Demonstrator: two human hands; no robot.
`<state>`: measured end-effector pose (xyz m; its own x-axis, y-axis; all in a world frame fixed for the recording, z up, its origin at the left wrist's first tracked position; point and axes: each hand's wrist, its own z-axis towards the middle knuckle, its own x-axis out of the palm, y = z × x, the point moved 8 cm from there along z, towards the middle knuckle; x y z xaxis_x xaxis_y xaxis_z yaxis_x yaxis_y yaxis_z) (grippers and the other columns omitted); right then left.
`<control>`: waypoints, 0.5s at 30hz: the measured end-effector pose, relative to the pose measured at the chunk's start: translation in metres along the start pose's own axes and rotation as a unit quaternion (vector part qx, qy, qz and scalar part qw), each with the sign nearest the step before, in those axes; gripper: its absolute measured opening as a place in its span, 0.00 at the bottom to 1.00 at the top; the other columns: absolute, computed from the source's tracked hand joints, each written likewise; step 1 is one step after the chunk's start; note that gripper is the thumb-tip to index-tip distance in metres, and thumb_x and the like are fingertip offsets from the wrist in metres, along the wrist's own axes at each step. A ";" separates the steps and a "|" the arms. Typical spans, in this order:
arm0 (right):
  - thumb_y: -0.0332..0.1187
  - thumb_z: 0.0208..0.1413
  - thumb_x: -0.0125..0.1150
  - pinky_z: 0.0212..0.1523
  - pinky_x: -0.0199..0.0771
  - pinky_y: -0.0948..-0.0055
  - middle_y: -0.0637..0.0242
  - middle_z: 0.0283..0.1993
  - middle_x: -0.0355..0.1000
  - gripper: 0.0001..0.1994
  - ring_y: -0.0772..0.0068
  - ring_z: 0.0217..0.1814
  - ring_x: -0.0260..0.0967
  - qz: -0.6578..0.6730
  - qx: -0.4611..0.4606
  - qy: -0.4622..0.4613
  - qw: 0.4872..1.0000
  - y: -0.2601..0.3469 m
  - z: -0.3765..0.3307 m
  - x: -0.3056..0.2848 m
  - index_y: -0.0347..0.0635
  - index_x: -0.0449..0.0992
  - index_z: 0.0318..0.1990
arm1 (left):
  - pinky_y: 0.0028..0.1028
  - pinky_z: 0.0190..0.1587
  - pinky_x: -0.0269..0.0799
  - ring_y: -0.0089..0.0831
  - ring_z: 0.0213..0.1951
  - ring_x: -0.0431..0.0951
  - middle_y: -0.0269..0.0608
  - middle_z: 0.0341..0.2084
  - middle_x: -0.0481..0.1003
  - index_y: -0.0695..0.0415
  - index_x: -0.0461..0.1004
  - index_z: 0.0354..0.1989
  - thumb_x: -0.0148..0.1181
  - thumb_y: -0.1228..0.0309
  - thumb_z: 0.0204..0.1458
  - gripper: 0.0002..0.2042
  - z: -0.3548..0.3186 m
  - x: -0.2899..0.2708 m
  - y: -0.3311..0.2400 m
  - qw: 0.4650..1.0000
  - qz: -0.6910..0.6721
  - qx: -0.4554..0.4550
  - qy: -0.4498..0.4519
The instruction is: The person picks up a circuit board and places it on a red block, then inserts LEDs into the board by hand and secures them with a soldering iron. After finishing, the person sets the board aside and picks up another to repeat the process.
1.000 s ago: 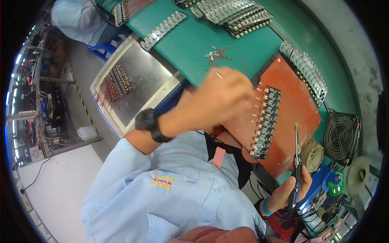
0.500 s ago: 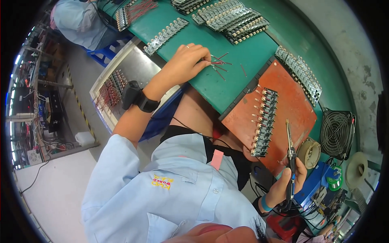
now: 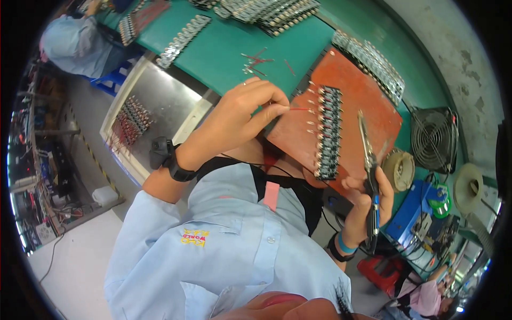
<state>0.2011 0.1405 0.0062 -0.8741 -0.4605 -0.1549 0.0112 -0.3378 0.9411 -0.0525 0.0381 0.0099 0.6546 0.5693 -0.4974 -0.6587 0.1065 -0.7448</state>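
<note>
My left hand (image 3: pixel 240 120) pinches a thin red wire (image 3: pixel 298 109) between its fingertips. The wire's end points at a row of small dark circuit boards (image 3: pixel 328 133) lying on an orange board (image 3: pixel 368 85). A black watch sits on that wrist. My right hand (image 3: pixel 368 200) grips a soldering iron (image 3: pixel 367 152) by its handle. The iron's tip points up, just right of the row of boards and apart from it. Several loose red wires (image 3: pixel 256 61) lie on the green table (image 3: pixel 213 48) beyond my left hand.
A black fan (image 3: pixel 434 138), a solder spool (image 3: pixel 399 169) and a blue box (image 3: pixel 410 210) stand to the right. A metal tray (image 3: pixel 160 96) holding small parts (image 3: pixel 130 125) sits lower left. More circuit board rows (image 3: pixel 277 10) line the far edge. Another person (image 3: pixel 74 45) sits at upper left.
My left hand went out to the loose wires on the green table, then came back to the orange board holding a red wire. My right hand kept the soldering iron nearly still.
</note>
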 end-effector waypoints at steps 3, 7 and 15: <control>0.47 0.58 0.59 0.41 0.77 0.68 0.51 0.38 0.74 0.31 0.65 0.37 0.74 0.011 -0.018 0.032 0.999 0.000 0.003 0.009 0.25 0.64 0.56 | 0.32 0.37 0.68 0.40 0.32 0.73 0.43 0.27 0.75 0.61 0.74 0.32 0.59 0.75 0.52 0.03 0.004 -0.003 0.006 0.999 0.039 -0.007 -0.025; 0.49 0.57 0.60 0.41 0.77 0.68 0.50 0.37 0.74 0.33 0.64 0.38 0.74 -0.009 -0.019 0.015 1.000 -0.001 0.001 -0.004 0.26 0.63 0.57 | 0.32 0.35 0.69 0.40 0.30 0.74 0.44 0.26 0.75 0.61 0.75 0.33 0.60 0.73 0.52 0.05 0.004 -0.021 0.047 0.987 0.122 -0.052 -0.085; 0.49 0.57 0.59 0.41 0.77 0.68 0.49 0.38 0.75 0.33 0.65 0.38 0.74 0.027 -0.010 0.014 0.999 -0.006 0.001 0.000 0.26 0.62 0.58 | 0.29 0.33 0.72 0.38 0.30 0.78 0.44 0.28 0.77 0.62 0.76 0.38 0.60 0.71 0.53 0.08 -0.014 -0.024 0.055 0.985 0.093 -0.094 -0.111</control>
<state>0.2009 0.1434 0.0005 -0.8577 -0.5017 -0.1124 0.0685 -0.3281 0.9422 -0.0995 0.0192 -0.0256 0.4181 0.7313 -0.5390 -0.6650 -0.1578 -0.7300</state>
